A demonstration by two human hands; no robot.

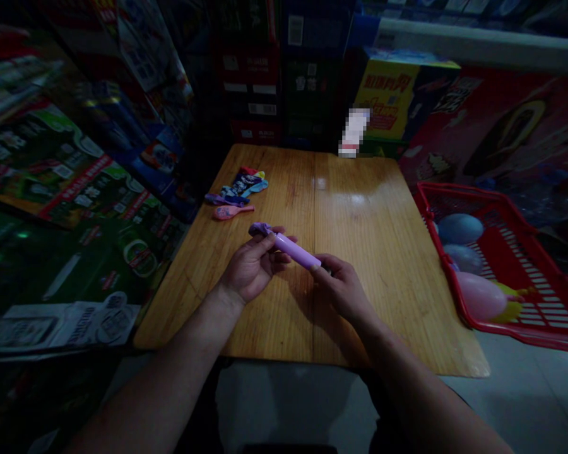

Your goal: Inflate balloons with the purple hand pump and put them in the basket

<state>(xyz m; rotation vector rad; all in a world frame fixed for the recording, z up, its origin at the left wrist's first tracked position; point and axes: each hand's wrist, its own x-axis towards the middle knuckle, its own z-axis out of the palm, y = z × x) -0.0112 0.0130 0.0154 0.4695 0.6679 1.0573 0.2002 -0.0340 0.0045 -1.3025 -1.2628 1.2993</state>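
Observation:
Above the middle of the wooden table [369,277], my two hands hold a light purple balloon pump [297,251], a slim tube tilted down to the right. A limp dark purple balloon [260,229] sits at its upper left end. My left hand [254,265] pinches that end between thumb and fingers, where balloon and tube meet. Closed round the lower right end of the tube is my right hand [341,284]; its fingertips are partly hidden. Beyond my left hand lie a flat pink balloon [231,212] and several other uninflated balloons [246,184] in a small heap.
On the right stands a red basket [539,284] holding several inflated balloons, among them a blue one [460,228] and a pink one [480,296]. Stacked green cartons [137,246] line the left side. A yellow box [385,94] and more cartons are behind the table.

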